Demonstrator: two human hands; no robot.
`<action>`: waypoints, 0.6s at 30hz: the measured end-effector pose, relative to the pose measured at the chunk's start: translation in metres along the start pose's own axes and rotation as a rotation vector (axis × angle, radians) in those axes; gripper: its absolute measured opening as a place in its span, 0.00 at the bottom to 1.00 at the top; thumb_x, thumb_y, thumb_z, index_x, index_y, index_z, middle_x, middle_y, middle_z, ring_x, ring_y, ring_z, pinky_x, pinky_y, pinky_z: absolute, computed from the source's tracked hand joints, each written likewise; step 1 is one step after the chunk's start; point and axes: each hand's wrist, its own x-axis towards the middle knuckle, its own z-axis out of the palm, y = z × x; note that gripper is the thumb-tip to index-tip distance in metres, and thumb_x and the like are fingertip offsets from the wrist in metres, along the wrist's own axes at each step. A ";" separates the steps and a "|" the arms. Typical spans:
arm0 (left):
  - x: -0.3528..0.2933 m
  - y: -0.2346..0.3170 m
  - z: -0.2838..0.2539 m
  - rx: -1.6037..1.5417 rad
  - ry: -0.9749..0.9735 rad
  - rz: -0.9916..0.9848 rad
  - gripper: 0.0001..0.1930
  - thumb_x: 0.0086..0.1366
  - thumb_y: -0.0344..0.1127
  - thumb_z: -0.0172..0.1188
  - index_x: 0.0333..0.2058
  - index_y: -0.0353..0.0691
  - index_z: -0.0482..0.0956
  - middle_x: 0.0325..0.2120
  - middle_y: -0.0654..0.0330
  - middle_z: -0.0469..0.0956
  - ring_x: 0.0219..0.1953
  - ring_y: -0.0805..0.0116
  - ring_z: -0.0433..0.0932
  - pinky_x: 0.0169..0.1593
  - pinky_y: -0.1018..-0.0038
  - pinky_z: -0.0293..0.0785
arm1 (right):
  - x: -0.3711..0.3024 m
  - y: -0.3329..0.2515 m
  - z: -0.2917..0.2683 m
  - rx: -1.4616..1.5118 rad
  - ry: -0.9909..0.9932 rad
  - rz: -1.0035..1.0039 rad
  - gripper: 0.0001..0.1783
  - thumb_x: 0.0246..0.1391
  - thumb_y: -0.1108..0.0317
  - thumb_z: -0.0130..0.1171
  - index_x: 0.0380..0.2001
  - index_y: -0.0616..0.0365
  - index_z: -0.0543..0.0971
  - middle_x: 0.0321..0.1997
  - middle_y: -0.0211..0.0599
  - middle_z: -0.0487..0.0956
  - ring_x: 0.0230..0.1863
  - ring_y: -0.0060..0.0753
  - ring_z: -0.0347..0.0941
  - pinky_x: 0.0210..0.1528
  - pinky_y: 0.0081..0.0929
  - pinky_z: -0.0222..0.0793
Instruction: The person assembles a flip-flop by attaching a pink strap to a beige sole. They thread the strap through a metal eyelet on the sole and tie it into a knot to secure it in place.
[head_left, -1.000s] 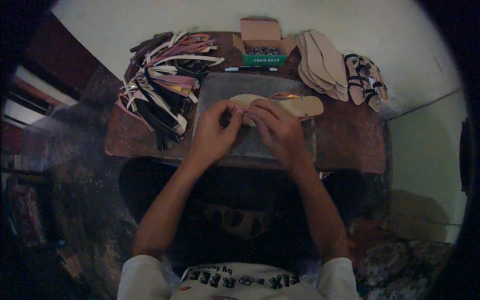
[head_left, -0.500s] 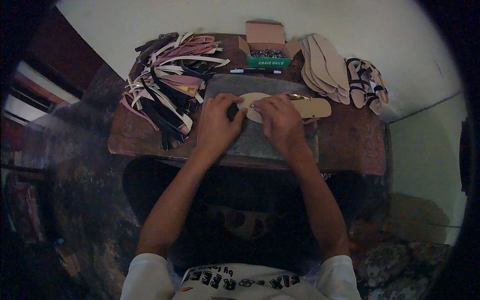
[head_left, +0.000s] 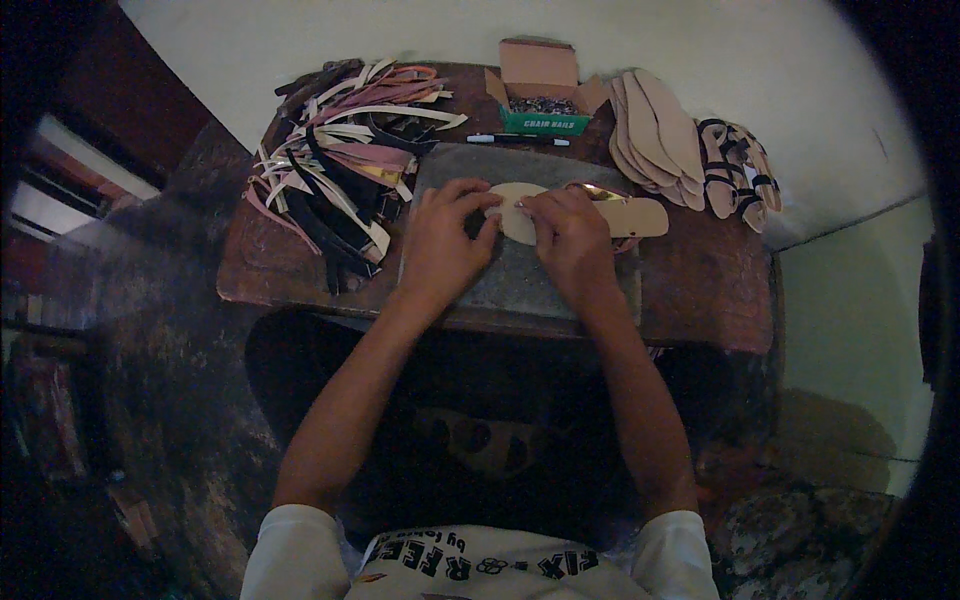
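Note:
A beige sandal sole [head_left: 519, 232] lies across a grey slab [head_left: 470, 285] in front of me, its wide end to the left. At that wide end, the thumb and fingers of my left hand [head_left: 447, 235] curl round the edge and grip it. My right hand [head_left: 575, 238] bends over the middle of the sole, thumb and fingertips pinched together on its surface. Something small and pale shows at those fingertips, too small to name. Beside my right hand, a shiny strap [head_left: 603, 194] sticks out from behind the sole.
Cut straps in black, pink and cream [head_left: 340, 190] heap at the left of the wooden table [head_left: 705, 290]. Behind the slab are a pen [head_left: 517, 140] and an open green box [head_left: 545, 123] of nails. Stacked soles [head_left: 655, 140] and strappy black sandals [head_left: 722, 175] lie at the right.
My right fingertips have shifted slightly right over the sole. My left hand keeps its place at the wide end. The whole view has moved a little.

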 end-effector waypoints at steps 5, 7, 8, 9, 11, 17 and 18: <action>0.000 0.001 0.000 0.007 -0.012 -0.016 0.12 0.61 0.35 0.65 0.43 0.42 0.85 0.50 0.59 0.79 0.50 0.52 0.75 0.58 0.61 0.71 | 0.001 -0.004 0.001 0.103 0.076 0.015 0.08 0.49 0.77 0.62 0.34 0.59 0.84 0.34 0.42 0.79 0.35 0.48 0.77 0.40 0.41 0.75; 0.000 -0.001 0.001 0.010 -0.004 -0.006 0.12 0.61 0.35 0.65 0.43 0.42 0.85 0.50 0.59 0.79 0.49 0.53 0.75 0.57 0.61 0.71 | 0.001 -0.004 -0.001 0.114 0.051 0.043 0.06 0.50 0.76 0.62 0.33 0.60 0.84 0.32 0.42 0.78 0.34 0.48 0.77 0.40 0.41 0.74; 0.000 -0.001 0.001 0.012 -0.004 -0.007 0.12 0.61 0.35 0.65 0.43 0.42 0.85 0.49 0.58 0.80 0.49 0.52 0.75 0.57 0.61 0.71 | 0.001 -0.003 0.000 0.126 0.051 0.055 0.06 0.51 0.76 0.62 0.34 0.60 0.84 0.32 0.42 0.77 0.34 0.48 0.77 0.39 0.41 0.74; 0.001 0.000 0.001 0.014 -0.005 -0.008 0.12 0.61 0.35 0.65 0.44 0.42 0.85 0.49 0.58 0.80 0.49 0.52 0.75 0.57 0.61 0.70 | 0.002 -0.002 0.000 0.138 0.051 0.066 0.06 0.51 0.76 0.63 0.34 0.60 0.84 0.32 0.42 0.77 0.35 0.47 0.78 0.39 0.41 0.74; 0.001 0.002 0.002 0.024 0.012 0.000 0.13 0.61 0.34 0.65 0.44 0.41 0.84 0.48 0.56 0.80 0.48 0.53 0.76 0.56 0.62 0.71 | 0.002 -0.001 0.000 0.152 0.049 0.094 0.05 0.52 0.75 0.63 0.34 0.60 0.84 0.31 0.42 0.77 0.35 0.47 0.78 0.39 0.40 0.73; 0.002 0.004 0.011 -0.380 -0.006 -0.224 0.16 0.62 0.30 0.66 0.49 0.37 0.78 0.42 0.55 0.81 0.41 0.68 0.80 0.45 0.73 0.76 | 0.003 -0.006 -0.002 0.214 0.055 0.174 0.06 0.52 0.74 0.64 0.35 0.58 0.85 0.31 0.42 0.77 0.33 0.47 0.78 0.38 0.40 0.73; 0.002 0.004 0.014 -0.484 0.022 -0.244 0.16 0.62 0.29 0.66 0.49 0.37 0.77 0.41 0.56 0.81 0.40 0.70 0.80 0.43 0.74 0.76 | 0.003 -0.005 -0.002 0.244 0.058 0.189 0.06 0.52 0.74 0.64 0.34 0.58 0.85 0.31 0.42 0.78 0.33 0.48 0.78 0.38 0.41 0.73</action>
